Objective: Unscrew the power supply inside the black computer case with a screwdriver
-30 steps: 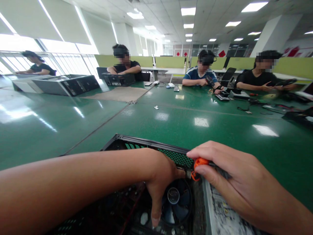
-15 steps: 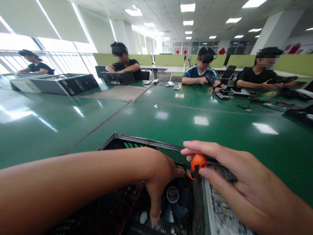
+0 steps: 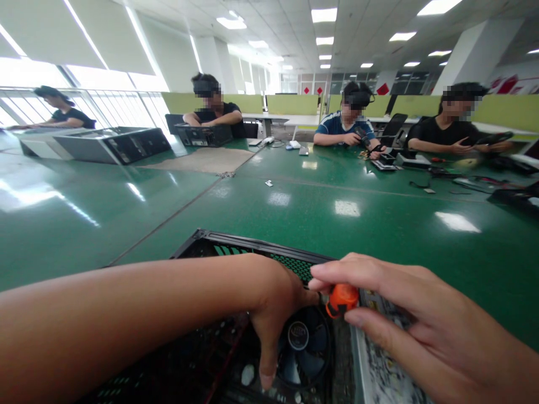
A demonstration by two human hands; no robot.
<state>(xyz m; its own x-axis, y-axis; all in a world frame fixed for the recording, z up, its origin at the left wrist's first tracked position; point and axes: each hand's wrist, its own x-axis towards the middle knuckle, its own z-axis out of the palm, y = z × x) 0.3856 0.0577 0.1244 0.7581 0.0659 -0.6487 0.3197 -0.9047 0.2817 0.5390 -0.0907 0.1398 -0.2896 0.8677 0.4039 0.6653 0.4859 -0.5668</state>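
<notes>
My left hand (image 3: 273, 314) reaches over from the left, its wrist bent, gripping a round black cooling fan (image 3: 303, 350) inside an open computer case (image 3: 252, 244). The thumb presses down at the fan's left edge, and a fingertip shows at its upper right; the other fingers are hidden. My right hand (image 3: 404, 308) holds an orange and black screwdriver (image 3: 344, 300) by its handle, with the thumb on the right side and fingers at the top left. The handle stands nearly upright beside the left fingertips. Its shaft and tip are out of sight.
A silvery metal unit (image 3: 379, 348) lies along the case's right side. Across the green table (image 3: 236, 219) sit several people at work. Computer cases (image 3: 113, 145) stand at the far left, near a brown sheet (image 3: 202, 160). Cables and parts (image 3: 475, 182) lie far right.
My right hand has moved slightly lower, and the screwdriver handle has turned and tipped a little in its fingers. The left hand stays in place on the fan.
</notes>
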